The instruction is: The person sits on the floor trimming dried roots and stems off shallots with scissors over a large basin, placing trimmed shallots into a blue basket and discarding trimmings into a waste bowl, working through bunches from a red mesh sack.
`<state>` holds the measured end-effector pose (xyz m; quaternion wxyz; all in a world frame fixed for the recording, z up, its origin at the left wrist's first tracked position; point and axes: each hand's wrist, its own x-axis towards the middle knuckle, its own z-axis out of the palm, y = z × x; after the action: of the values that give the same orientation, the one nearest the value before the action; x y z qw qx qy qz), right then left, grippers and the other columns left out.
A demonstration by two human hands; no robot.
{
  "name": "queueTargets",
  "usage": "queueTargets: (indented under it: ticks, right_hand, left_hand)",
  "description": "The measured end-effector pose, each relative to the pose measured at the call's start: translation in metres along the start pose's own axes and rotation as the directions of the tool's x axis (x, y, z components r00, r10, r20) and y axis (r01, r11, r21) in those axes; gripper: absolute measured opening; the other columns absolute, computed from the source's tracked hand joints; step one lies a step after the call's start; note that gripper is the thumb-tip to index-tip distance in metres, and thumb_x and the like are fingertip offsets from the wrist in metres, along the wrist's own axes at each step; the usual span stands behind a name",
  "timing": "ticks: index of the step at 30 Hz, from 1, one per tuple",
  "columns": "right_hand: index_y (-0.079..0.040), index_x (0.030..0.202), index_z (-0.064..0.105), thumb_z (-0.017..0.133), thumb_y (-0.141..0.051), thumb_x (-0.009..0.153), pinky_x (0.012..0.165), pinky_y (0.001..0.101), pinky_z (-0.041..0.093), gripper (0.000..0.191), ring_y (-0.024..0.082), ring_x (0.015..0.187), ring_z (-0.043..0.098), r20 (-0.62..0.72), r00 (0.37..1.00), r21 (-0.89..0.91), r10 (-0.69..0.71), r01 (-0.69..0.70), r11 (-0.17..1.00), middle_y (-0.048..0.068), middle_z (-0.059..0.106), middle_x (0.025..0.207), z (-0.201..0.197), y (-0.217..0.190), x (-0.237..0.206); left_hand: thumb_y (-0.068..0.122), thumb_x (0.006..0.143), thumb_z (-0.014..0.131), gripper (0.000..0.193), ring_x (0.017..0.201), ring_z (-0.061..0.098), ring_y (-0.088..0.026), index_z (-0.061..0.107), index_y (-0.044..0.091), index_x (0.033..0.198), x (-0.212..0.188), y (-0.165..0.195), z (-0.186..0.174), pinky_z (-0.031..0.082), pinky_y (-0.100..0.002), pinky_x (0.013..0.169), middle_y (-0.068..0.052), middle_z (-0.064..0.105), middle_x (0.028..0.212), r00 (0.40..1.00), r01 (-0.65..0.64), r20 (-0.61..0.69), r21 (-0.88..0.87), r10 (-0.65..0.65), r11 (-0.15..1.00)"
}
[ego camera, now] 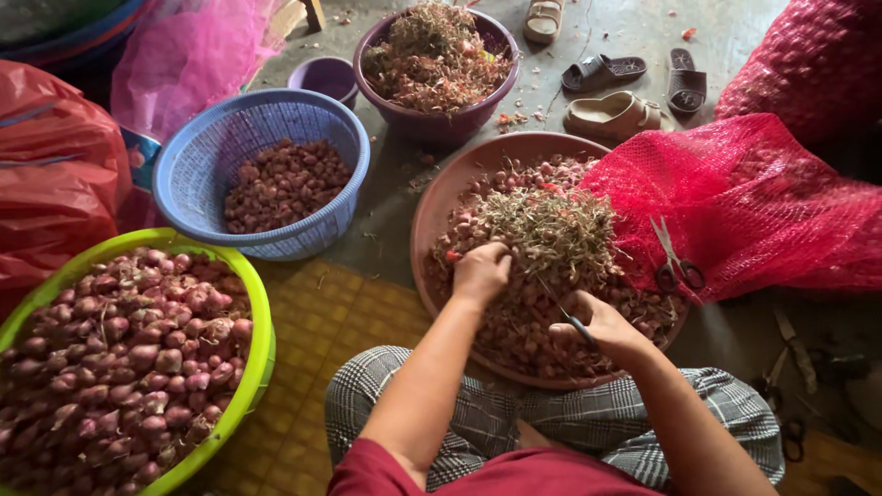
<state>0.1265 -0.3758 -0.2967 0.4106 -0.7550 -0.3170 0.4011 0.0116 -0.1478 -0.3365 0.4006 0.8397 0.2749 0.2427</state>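
At centre frame a wide brown tray (432, 216) holds untrimmed shallots (542, 230) with dry roots. Lower left, a green basin (260, 344) brims with trimmed bulbs; above it sits a blue basket (197, 152), and at top centre a purple tub (432, 124) of cuttings. Spare scissors (675, 262) lie on red netting (753, 211) at right. The left hand (480, 271) is closed on a clump of shallots; the right hand (602, 326) grips small scissors (565, 312). Best to cut close to the bulb, fingers kept clear of the blades.
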Motion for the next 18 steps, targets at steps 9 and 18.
queueTargets:
  ticks: [9,18]
  right_hand:
    - [-0.007,0.114,0.064,0.089,-0.038,0.067,0.045,0.0287,0.039,0.062,0.013,0.051,0.053,0.124,0.963,0.137,0.241,-0.257,0.957,0.004,0.062,0.065,0.01,-0.022,0.021]
    - [0.001,0.098,0.065,0.094,-0.034,0.068,0.048,0.0253,0.039,0.055,0.01,0.056,0.055,0.013,0.996,0.138,0.087,-0.088,0.986,0.004,0.064,0.067,0.024,-0.01,0.049]
  left_hand:
    - [0.022,0.087,0.079,0.02,0.076,0.067,-0.01,0.077,0.005,0.097,0.009,-0.044,-0.001,0.055,-0.028,0.071,-0.003,0.075,0.083,0.954,0.271,0.236,-0.405,-0.187,0.873]
    - [0.018,0.086,0.081,0.016,0.07,0.061,-0.007,0.073,0.005,0.092,0.009,-0.057,0.011,0.052,-0.025,0.062,-0.001,0.07,0.078,0.917,0.35,0.352,-0.482,-0.189,0.803]
